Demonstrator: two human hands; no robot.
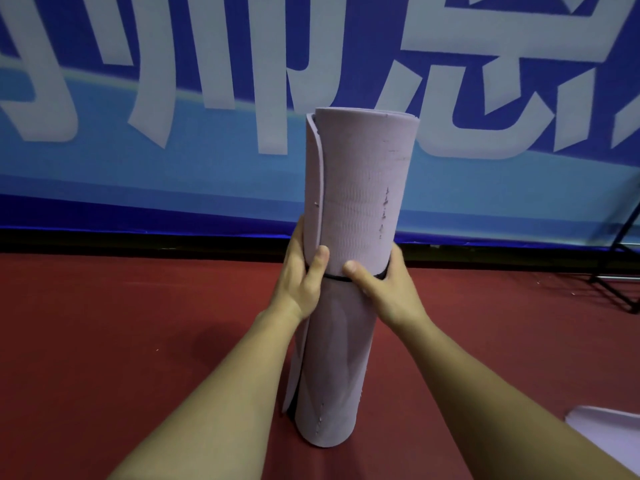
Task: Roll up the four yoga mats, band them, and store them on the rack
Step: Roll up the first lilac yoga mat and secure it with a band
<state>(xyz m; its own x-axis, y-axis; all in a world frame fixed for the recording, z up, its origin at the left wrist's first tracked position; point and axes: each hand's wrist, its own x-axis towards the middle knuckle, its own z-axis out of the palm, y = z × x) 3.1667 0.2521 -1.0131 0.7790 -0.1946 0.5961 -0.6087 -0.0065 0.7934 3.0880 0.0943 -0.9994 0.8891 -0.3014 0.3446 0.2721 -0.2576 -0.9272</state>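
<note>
Hands: left hand [301,271] and right hand [384,289] grasp one upright, nicked, rolled lilac foam yoga mat [360,188].
Bands: one thin black band [334,278], between the thumbs.
Flat pale mat corner [606,427]: one, beyond the right hand.

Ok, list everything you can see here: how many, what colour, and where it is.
rolled mat: one, lilac, standing upright on the floor at centre, outer flap loose along its left side
band: one, black, around the rolled mat at mid-height, between the two thumbs
second mat: one corner only, pale lilac, flat on the floor at lower right
banner: one, blue with large white characters, across the back
floor: one, dark red
stand: one, black metal, far right, partly out of frame
left hand: one, grips the rolled mat at the band, fingers behind it
right hand: one, grips the rolled mat at the band from the other side
</note>
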